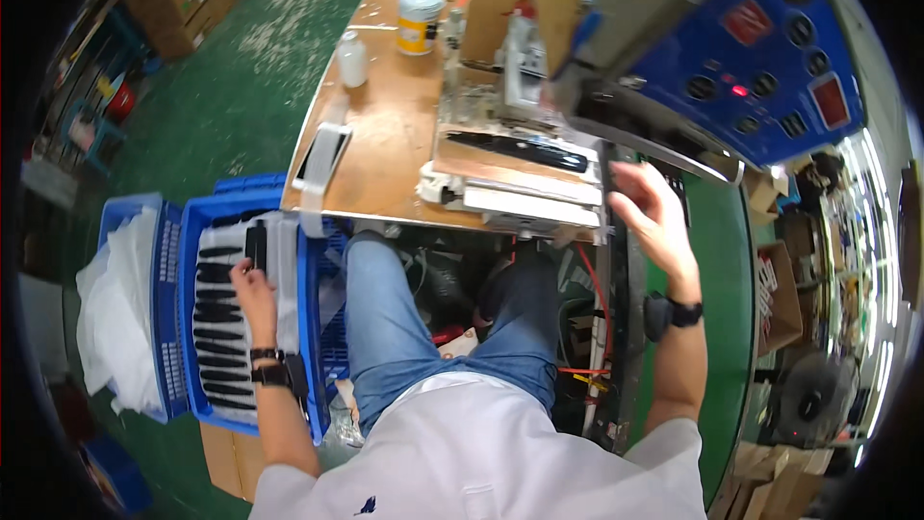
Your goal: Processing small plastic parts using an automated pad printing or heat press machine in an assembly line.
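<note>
My left hand (254,294) is over the blue crate (306,327) to my left, its fingers closed around the lower end of a black elongated part (256,243). Beneath it, a column of similar black parts (219,335) lies on white sheeting in the crate. On the right, my right hand (654,217) hovers beside the end of the machine's fixture (534,200), thumb and fingers apart, with nothing visible in it. A larger glossy black tapered piece (520,149) rests on that fixture, left of the hand.
A blue control box (751,58) with a lit red lamp hangs over the bench at right. On the wooden tabletop (385,135) are a white bottle (352,60), a yellow-labelled tub (420,21) and a phone-like device (325,154). Another blue crate (168,327) holds white sheeting.
</note>
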`<state>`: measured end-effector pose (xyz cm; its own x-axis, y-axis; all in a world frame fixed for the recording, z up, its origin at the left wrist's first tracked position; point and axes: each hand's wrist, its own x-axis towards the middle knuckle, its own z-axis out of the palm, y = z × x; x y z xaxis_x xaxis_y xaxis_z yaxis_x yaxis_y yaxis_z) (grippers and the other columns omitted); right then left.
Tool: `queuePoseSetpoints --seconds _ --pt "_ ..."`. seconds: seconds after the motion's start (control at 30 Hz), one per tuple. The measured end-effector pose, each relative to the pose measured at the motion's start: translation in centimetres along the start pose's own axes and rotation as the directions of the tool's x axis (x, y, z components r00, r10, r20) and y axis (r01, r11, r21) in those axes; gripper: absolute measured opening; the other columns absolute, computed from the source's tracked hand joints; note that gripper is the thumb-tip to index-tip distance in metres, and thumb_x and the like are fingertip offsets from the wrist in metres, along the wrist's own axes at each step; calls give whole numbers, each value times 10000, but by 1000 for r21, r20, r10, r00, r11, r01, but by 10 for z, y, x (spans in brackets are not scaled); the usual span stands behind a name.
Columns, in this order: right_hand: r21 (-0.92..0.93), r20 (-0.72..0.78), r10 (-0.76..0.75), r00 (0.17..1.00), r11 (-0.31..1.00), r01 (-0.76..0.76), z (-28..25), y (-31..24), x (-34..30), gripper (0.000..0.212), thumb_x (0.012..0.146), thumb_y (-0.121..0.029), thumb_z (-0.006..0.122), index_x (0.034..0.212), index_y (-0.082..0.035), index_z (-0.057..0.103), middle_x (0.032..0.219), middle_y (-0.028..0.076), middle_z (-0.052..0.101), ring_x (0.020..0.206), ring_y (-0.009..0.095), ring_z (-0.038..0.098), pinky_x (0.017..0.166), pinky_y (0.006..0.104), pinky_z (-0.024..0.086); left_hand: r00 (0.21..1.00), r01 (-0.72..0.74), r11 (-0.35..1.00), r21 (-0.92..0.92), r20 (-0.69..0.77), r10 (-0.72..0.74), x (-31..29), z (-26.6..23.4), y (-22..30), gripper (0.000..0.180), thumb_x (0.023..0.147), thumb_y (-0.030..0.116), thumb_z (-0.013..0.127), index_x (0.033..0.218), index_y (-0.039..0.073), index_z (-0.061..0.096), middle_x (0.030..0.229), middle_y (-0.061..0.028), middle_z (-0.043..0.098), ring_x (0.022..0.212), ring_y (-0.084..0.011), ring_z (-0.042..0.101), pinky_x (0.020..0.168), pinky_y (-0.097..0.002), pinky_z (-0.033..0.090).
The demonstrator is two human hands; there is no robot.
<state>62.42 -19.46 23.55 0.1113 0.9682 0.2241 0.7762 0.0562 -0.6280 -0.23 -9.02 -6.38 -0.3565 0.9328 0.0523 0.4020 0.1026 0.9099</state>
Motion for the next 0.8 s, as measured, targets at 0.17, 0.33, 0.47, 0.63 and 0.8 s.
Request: queuePoseSetpoints --seconds 0.17,0.33,0.47,0.63,0.8 --pt "65 160 94 983 992 -105 19 -17 43 447 945 -146 772 1364 -41 656 966 21 612 798 80 553 741 235 479 967 -253 967 -21 -19 252 -22 19 167 299 1016 76 671 1294 6 587 1056 -60 645 898 -126 642 813 -268 532" --pt "-41 129 144 981 989 -140 -1 -34 35 419 901 -138 818 1290 -30 708 966 27 627 780 67 539 686 238 456 725 -617 770 -166 261 637 -48 77 306 300 934 37 742 1226 -1 685 1097 -80 669 973 -205 662 887 -299 524" --pt "-109 -43 197 980 974 -200 -34 -3 3 320 882 -105 831 1180 -13 758 931 23 626 766 67 536 667 235 430 494 -806 565 -178 323 807 -67 144 380 340 849 78 803 1180 43 734 1072 -143 685 981 -339 663 902 -392 532" --pt "-62 -370 195 908 970 -233 -85 106 -76 344 868 -118 850 1179 -4 760 967 26 664 787 62 552 685 228 435 239 -920 338 -197 403 884 -67 210 391 391 839 184 823 1207 80 736 1162 -103 696 1001 -303 658 966 -442 489" --pt "61 -536 475 698 847 -529 -132 255 -162 335 891 -230 846 1104 17 773 816 13 684 729 101 582 673 275 471 177 -970 231 -78 426 887 -83 187 403 418 840 229 822 1223 93 726 1188 -95 699 1079 -298 647 1007 -460 471"
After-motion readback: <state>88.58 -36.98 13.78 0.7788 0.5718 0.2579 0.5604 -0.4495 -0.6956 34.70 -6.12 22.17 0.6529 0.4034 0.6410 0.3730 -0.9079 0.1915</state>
